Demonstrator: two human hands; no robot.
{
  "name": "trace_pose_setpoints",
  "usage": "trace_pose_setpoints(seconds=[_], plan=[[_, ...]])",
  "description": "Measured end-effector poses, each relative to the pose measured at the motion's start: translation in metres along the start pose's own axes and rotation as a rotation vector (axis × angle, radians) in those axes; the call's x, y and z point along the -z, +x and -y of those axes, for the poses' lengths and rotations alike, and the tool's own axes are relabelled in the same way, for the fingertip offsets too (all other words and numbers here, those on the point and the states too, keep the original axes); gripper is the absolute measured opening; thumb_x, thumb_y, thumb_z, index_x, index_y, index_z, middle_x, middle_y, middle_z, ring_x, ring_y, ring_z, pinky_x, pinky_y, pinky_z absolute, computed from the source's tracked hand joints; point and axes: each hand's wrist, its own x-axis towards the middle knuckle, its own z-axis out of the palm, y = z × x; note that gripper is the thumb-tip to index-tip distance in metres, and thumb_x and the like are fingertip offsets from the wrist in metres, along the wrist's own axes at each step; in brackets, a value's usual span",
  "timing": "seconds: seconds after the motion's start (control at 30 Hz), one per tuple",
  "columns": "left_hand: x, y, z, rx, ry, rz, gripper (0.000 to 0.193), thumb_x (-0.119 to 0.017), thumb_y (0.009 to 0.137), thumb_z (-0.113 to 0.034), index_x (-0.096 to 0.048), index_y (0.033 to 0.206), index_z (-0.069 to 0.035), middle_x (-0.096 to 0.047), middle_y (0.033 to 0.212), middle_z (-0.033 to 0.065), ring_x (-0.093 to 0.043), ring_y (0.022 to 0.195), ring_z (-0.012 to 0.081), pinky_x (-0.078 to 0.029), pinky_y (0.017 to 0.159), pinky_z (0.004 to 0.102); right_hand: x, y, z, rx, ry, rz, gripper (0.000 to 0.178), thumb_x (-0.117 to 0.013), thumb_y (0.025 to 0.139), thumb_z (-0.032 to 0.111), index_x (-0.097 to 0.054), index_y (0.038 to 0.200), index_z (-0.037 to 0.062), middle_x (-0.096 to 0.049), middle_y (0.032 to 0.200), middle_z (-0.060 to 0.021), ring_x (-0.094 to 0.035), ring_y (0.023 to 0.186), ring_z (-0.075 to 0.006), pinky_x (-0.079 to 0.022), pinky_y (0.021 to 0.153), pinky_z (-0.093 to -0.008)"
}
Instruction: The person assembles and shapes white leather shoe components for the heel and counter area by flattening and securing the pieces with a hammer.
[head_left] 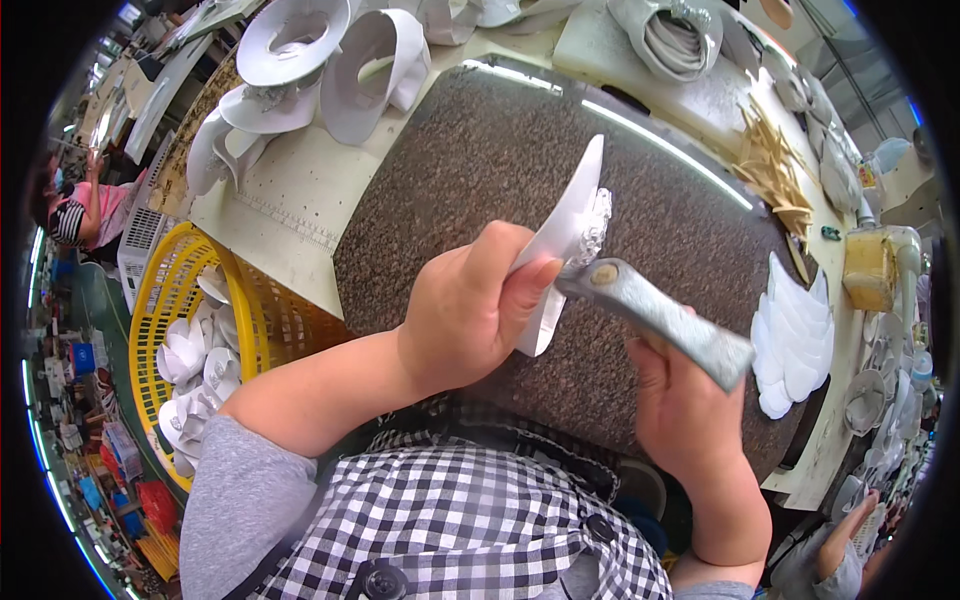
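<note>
Left hand [468,310], grip closed on a white shoe-upper piece [568,232], thumb pressed along its lower edge. The piece stands tilted over the middle of a dark speckled stone slab [480,170], pointed end toward the far edge, small lacy trim on its right side. Right hand [688,405], grip closed around the handle of a grey metal hammer [655,312]; the hammer head is touching or just beside the white piece at its lower middle, right by the left thumb tip. The handle runs toward the near right edge of the slab.

The slab sits on a pale tabletop [290,190]. Stack of white cut pieces [795,335] at the slab's right edge, apart from both hands. Pile of thin wooden sticks [775,165] at the far right corner of the slab. Curved white shoe uppers [320,60] heaped on the tabletop's far left. Yellow plastic basket [170,290] beside the tabletop's left edge, white pieces inside. Yellowish block-shaped thing [872,265] on the far right, kind unclear. Wearer has grey sleeves and a black-and-white checked apron [450,520]. Another person [85,205] sits at the far left edge of view; another person's arm [840,535] shows at the lower right.
</note>
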Motion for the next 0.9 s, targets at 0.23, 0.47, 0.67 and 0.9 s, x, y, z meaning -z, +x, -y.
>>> trace_pose_setpoints(seconds=[0.23, 0.47, 0.67, 0.9], plan=[[0.001, -0.031, 0.016, -0.180, -0.011, -0.127, 0.016, -0.060, 0.099, -0.015, -0.052, 0.104, -0.002, -0.059, 0.074, 0.0083, -0.060, 0.055, 0.0238, -0.047, 0.049, 0.0344, 0.001, -0.001, 0.004, -0.082, 0.135, 0.209, 0.014, -0.066, 0.089, 0.010, -0.059, 0.100, 0.0066, -0.062, 0.083, -0.0128, -0.065, 0.071, -0.0364, -0.053, 0.062, -0.0427], [0.031, 0.021, -0.033, -0.082, 0.059, 0.249, 0.030, -0.077, 0.086, -0.010, -0.062, 0.108, 0.002, -0.065, 0.081, 0.0061, -0.061, 0.067, 0.0138, -0.050, 0.059, 0.0277, -0.012, -0.016, 0.012, -0.134, 0.037, 0.332, 0.018, -0.068, 0.084, 0.006, -0.061, 0.100, 0.0061, -0.064, 0.085, -0.0126, -0.066, 0.072, -0.0343, -0.054, 0.061, -0.0409], [-0.002, 0.034, -0.002, 0.138, -0.135, 0.066, 0.018, -0.068, 0.093, -0.017, -0.065, 0.105, -0.004, -0.069, 0.090, 0.0146, -0.068, 0.075, 0.0275, -0.053, 0.065, 0.0351, -0.011, -0.005, -0.048, -0.119, -0.259, -0.025, 0.020, -0.064, 0.085, 0.007, -0.058, 0.103, 0.0070, -0.062, 0.079, -0.0107, -0.064, 0.067, -0.0327, -0.053, 0.058, -0.0427], [-0.007, -0.017, 0.005, 0.282, -0.468, -0.022, 0.025, -0.061, 0.100, -0.010, -0.062, 0.123, 0.001, -0.071, 0.105, 0.0068, -0.065, 0.090, 0.0118, -0.052, 0.080, 0.0257, -0.006, -0.014, -0.038, -0.063, -0.059, 0.003, 0.024, -0.064, 0.087, 0.007, -0.058, 0.110, 0.0078, -0.063, 0.081, -0.0115, -0.066, 0.067, -0.0326, -0.054, 0.059, -0.0413]])
